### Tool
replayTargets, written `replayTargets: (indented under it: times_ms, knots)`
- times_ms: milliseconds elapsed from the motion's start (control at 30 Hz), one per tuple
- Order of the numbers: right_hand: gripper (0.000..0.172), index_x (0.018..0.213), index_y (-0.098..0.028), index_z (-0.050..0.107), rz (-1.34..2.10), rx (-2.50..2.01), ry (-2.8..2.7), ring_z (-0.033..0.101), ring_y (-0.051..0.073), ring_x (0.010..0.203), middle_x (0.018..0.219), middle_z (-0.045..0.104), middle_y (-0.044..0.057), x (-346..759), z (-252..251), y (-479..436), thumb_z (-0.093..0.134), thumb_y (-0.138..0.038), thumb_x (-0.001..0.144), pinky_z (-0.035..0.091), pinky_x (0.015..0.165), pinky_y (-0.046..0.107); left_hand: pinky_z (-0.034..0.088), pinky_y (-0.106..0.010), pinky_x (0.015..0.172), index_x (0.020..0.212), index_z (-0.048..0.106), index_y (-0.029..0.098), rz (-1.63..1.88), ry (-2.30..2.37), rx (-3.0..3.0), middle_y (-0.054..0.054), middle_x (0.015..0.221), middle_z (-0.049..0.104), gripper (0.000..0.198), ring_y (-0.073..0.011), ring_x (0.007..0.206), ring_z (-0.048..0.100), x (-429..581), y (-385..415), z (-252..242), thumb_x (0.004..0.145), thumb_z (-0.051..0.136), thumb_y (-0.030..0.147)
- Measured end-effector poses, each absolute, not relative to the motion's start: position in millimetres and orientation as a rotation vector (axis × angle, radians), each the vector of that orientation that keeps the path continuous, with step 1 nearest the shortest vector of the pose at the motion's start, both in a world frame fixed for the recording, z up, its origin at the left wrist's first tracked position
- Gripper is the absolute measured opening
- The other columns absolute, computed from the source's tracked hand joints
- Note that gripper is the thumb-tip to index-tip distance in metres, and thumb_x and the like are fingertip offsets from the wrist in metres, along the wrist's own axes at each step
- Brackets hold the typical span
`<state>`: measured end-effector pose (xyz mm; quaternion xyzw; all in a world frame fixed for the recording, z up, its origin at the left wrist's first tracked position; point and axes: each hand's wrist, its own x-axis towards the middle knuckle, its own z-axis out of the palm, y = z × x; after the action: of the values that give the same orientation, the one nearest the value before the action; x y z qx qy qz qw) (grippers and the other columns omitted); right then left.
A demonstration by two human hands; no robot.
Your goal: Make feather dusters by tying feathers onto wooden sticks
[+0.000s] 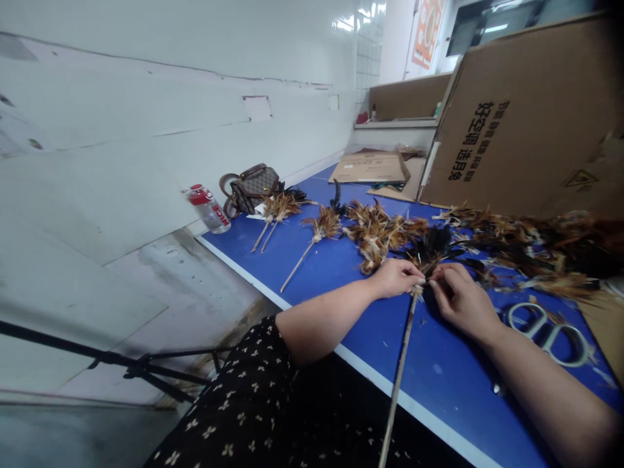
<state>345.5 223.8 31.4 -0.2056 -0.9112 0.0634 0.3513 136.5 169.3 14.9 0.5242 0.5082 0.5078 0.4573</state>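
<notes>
A feather duster (402, 354) with a thin wooden stick slants over the table's front edge, its dark feathers (431, 246) fanning out at the far end. My left hand (396, 278) pinches it where the feathers meet the stick. Just to the right, my right hand (458, 296) has thumb and fingertips pressed together at the same spot. Whatever lies between those right fingertips is too small to make out. White-handled scissors (565, 344) lie by my right forearm, which partly covers them.
On the blue table (253, 260) lie a finished-looking duster (324, 224), two more dusters (280, 208), a brown feather pile (383, 231) and loose feathers (531, 247). A bottle (209, 209), a handbag (256, 187), flat cardboard (369, 168) and a large carton (526, 123) stand beyond.
</notes>
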Motion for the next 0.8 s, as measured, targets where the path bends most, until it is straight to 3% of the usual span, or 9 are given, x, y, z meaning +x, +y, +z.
replayTargets:
  times_ms: [300,367,467,533,700,800]
  knots:
    - [0.009,0.098,-0.026,0.064,0.362,-0.421,-2.174,0.069,0.027,0.097,0.106,0.067,0.011,326.8,30.1,217.5,0.064,-0.031,0.106,0.058,0.085,0.043,0.042,-0.021,0.059,0.083,0.076,0.011,1.260,1.302,1.527,0.004,0.058,0.062,0.017,-0.0067,0.054,0.055,134.7,169.1,12.6,0.087,0.080,0.027]
    - [0.008,0.107,-0.027,0.067,0.494,-0.451,-2.156,0.071,0.026,0.093,0.108,0.070,0.010,327.8,29.1,218.1,0.066,-0.034,0.105,0.060,0.083,0.042,0.041,-0.020,0.058,0.086,0.075,0.011,1.267,1.273,1.472,0.005,0.056,0.061,0.016,-0.0063,0.052,0.054,134.8,168.9,12.0,0.087,0.079,0.026]
    - [0.031,0.133,-0.027,0.060,0.787,-0.539,-2.169,0.073,0.021,0.079,0.118,0.073,0.010,332.3,24.7,222.1,0.064,-0.038,0.104,0.062,0.072,0.037,0.045,-0.021,0.058,0.090,0.073,0.010,1.285,1.190,1.346,0.003,0.057,0.063,0.022,-0.0080,0.052,0.059,135.0,168.4,12.2,0.086,0.082,0.029]
    - [0.036,0.138,-0.026,0.057,0.807,-0.579,-2.209,0.074,0.020,0.077,0.116,0.076,0.010,334.1,21.0,225.3,0.062,-0.037,0.104,0.062,0.071,0.036,0.049,-0.022,0.058,0.089,0.072,0.010,1.302,1.148,1.308,0.002,0.059,0.065,0.027,-0.0087,0.053,0.062,134.7,167.9,13.2,0.084,0.086,0.032]
    - [0.024,0.122,-0.025,0.065,0.594,-0.600,-2.260,0.076,0.025,0.089,0.104,0.079,0.008,332.3,18.2,227.7,0.063,-0.037,0.101,0.061,0.083,0.039,0.051,-0.020,0.059,0.090,0.074,0.010,1.299,1.166,1.320,0.001,0.062,0.068,0.030,-0.0074,0.053,0.063,133.7,164.5,19.0,0.082,0.090,0.033]
    - [0.016,0.115,-0.026,0.064,0.564,-0.596,-2.260,0.074,0.023,0.084,0.098,0.077,0.006,333.1,20.8,225.2,0.061,-0.036,0.102,0.059,0.080,0.036,0.049,-0.019,0.057,0.092,0.073,0.010,1.272,1.206,1.308,0.001,0.063,0.068,0.025,-0.0070,0.051,0.062,133.8,161.4,24.1,0.085,0.088,0.029]
